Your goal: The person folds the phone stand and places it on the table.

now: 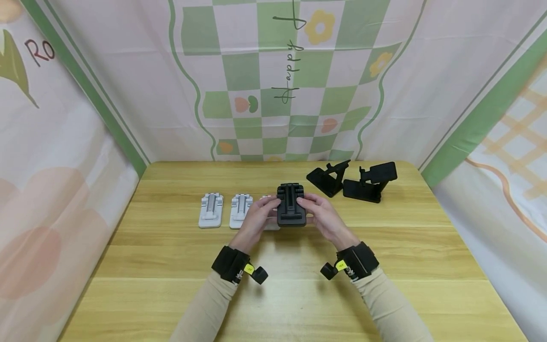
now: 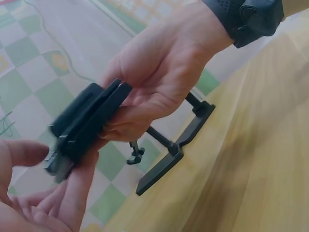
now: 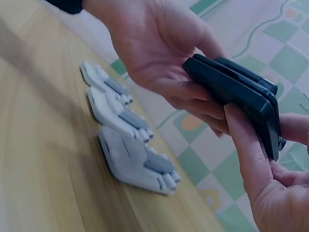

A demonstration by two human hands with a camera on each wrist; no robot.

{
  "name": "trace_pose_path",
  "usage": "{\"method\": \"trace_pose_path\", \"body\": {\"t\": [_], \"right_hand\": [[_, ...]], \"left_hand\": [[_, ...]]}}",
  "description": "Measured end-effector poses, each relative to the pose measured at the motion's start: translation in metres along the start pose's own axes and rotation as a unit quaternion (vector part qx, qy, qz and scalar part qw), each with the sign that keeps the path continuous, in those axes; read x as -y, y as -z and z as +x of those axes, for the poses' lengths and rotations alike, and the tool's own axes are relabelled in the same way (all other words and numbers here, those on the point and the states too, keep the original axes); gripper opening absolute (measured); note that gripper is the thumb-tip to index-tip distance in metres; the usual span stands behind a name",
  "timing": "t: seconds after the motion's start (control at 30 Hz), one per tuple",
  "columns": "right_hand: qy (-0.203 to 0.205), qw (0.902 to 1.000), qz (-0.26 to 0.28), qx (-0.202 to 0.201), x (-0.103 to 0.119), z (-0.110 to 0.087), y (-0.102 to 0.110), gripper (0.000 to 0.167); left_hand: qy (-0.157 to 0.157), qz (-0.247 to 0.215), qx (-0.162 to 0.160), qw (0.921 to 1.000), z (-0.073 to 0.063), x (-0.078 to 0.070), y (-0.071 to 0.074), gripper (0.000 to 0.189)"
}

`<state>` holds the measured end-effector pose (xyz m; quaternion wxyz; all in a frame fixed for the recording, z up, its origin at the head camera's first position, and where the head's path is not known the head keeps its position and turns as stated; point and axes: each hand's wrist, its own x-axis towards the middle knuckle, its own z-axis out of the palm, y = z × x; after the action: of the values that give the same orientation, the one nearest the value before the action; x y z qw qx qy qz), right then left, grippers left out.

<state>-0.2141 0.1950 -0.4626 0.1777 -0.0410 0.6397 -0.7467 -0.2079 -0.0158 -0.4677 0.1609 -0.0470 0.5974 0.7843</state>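
A folded black phone stand (image 1: 291,209) is held up over the table between both hands. My left hand (image 1: 258,216) grips its left side, thumb on the front and fingers behind. On the opposite side my right hand (image 1: 324,216) pinches it the same way. In the right wrist view the folded stand (image 3: 236,94) shows as flat layers pressed together, with fingers beneath it. Behind my left hand lies a white folded phone stand (image 1: 272,227), partly hidden. Two more white folded stands, one in the middle (image 1: 240,211) and one at the left (image 1: 211,210), lie beside it in a row.
Two unfolded black phone stands, one nearer the middle (image 1: 329,178) and one farther right (image 1: 371,182), stand at the table's back right. The wooden table (image 1: 299,304) ends at a patterned cloth backdrop (image 1: 273,71), with cloth at both sides too.
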Motion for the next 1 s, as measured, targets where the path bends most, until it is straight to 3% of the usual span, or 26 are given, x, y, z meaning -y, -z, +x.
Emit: {"method": "trace_pose_path", "body": {"t": [0.2,0.43,0.57,0.73,1.0], "right_hand": [[0.0,0.9991,-0.03,-0.031,-0.006,0.005,0.011,0.044],[-0.033,0.9942,-0.084,-0.058,-0.016,0.012,0.02,0.048],[-0.04,0.9928,-0.1,-0.052,-0.021,0.015,0.025,0.053],[-0.035,0.9929,-0.107,-0.038,-0.027,0.019,0.027,0.047],[-0.046,0.9884,-0.134,-0.054,-0.038,0.025,0.026,0.043]], "left_hand": [[-0.01,-0.001,-0.021,0.9997,0.0,0.0,0.011,0.048],[-0.017,0.008,-0.03,0.9994,0.0,-0.002,0.019,0.045],[-0.013,0.009,-0.029,0.9995,-0.001,-0.002,0.02,0.044],[-0.016,0.002,-0.019,0.9997,-0.001,0.0,0.02,0.045],[-0.015,0.001,-0.006,0.9999,-0.001,0.003,0.019,0.045]]}}
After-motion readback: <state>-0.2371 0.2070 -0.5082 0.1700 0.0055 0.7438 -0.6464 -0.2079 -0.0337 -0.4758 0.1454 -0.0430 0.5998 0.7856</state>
